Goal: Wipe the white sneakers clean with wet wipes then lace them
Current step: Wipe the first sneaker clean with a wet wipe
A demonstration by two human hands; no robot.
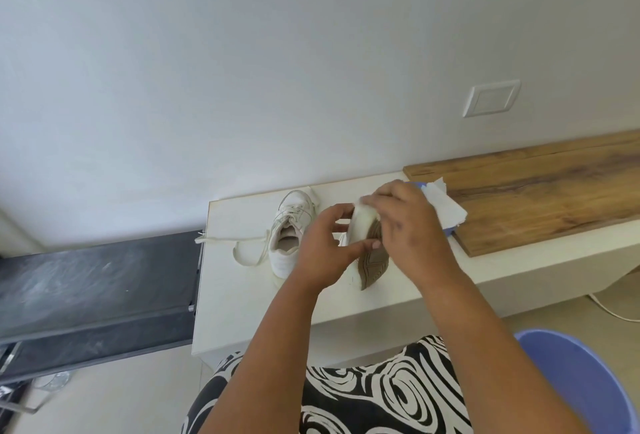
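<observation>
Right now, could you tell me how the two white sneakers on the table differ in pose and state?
The white sneaker on the left stands upright and untouched, lace trailing loose. The white sneaker on the right lies tipped on its side, tan sole showing, held by the left hand and wiped by the right hand. Both rest on the white table.

Wipes pack [446, 231] mostly behind right hand [412, 225]

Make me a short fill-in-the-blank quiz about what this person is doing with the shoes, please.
1. The left hand holds a sneaker turned on its side, so its brown ____ shows.
2. The right hand presses a white ____ against that sneaker.
3. The other sneaker stands on the white table with its ____ trailing loose toward the left edge.

Missing words: sole; wipe; lace
</observation>
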